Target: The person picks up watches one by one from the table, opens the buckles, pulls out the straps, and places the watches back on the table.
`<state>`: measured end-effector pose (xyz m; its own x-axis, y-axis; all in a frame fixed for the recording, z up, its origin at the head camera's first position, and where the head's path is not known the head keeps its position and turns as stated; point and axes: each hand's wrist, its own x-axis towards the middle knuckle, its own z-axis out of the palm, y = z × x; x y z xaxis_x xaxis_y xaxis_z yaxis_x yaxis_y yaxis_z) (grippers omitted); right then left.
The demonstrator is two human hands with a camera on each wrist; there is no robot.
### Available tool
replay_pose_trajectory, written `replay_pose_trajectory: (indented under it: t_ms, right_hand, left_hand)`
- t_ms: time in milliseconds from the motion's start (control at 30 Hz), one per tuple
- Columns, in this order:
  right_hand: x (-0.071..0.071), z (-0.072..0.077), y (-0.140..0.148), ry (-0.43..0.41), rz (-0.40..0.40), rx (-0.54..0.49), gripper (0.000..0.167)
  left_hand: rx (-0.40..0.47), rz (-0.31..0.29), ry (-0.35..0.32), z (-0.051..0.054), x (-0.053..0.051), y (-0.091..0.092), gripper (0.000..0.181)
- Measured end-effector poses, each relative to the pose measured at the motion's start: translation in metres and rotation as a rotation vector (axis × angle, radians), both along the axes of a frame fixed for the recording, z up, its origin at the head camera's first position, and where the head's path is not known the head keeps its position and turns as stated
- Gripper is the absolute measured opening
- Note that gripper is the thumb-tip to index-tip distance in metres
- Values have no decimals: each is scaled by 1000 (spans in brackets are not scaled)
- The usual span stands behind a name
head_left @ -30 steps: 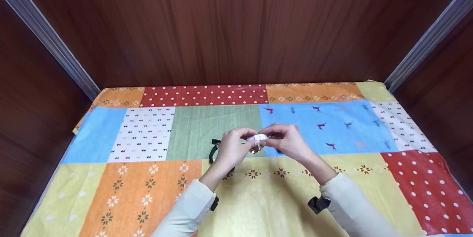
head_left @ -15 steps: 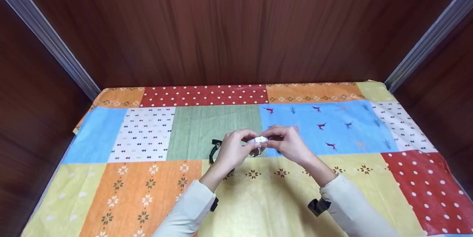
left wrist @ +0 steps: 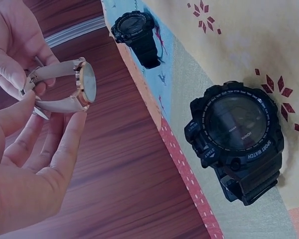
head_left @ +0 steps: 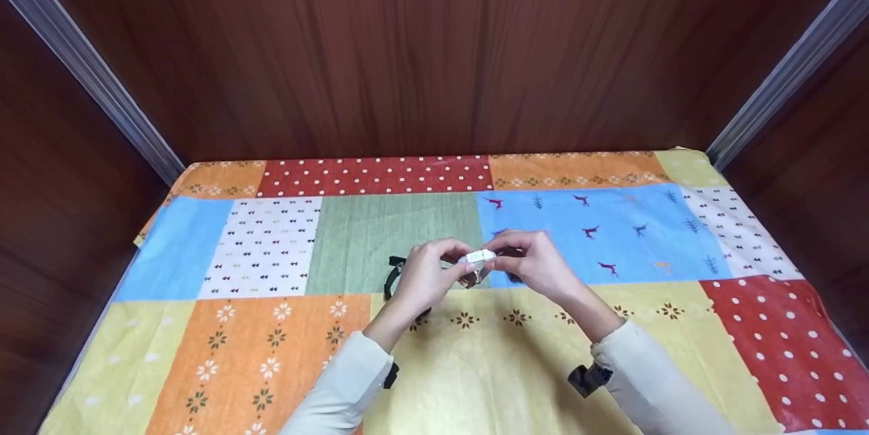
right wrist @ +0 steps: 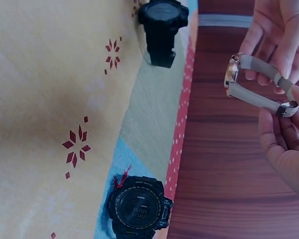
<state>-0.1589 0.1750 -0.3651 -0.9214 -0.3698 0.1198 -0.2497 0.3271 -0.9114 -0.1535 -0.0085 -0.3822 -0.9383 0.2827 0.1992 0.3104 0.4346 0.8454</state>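
Note:
A light-strapped watch with a rose-gold case (left wrist: pixel 88 82) is held up between both hands, its strap (right wrist: pixel 256 97) forming a loop with a metal buckle (right wrist: pixel 287 109). The left hand (head_left: pixel 429 272) pinches one side of the strap near the buckle. On the other side, the right hand (head_left: pixel 533 262) pinches the strap end by thumb and fingers. In the left wrist view the left hand (left wrist: pixel 35 169) is below and the right hand (left wrist: pixel 20 50) above, fingertips close together at the buckle. Whether the strap end is through the buckle, I cannot tell.
One black sport watch (left wrist: pixel 236 124) lies on the patchwork cloth (head_left: pixel 271 353) beside the left hand. A second black watch (right wrist: pixel 138 209) lies by the right hand, mostly hidden in the head view. Brown wood-grain panels (head_left: pixel 434 48) stand behind and at both sides.
The held watch has shifted slightly to the right and tilted a little, its pale strap showing longer between the fingers. Both hands stay in nearly the same place, still gripping it.

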Motion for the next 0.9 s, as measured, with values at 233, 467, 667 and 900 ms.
replay_pose_trajectory:
  t_ms: [233, 467, 667, 900]
  right_hand:
    - [6, 10, 0, -27, -9, 2, 15]
    - [-4, -5, 9, -47, -45, -7, 17]
    - [-5, -8, 10, -73, -50, -42, 18]
    - [-6, -8, 8, -99, -58, -25, 18]
  left_hand:
    - [5, -6, -33, -5, -1, -2, 13]
    - [-31, 4, -55, -12, -2, -6, 12]
    - [-67, -8, -84, -13, -2, -9, 15]
    - [-22, -20, -111, -8, -3, -10, 22]
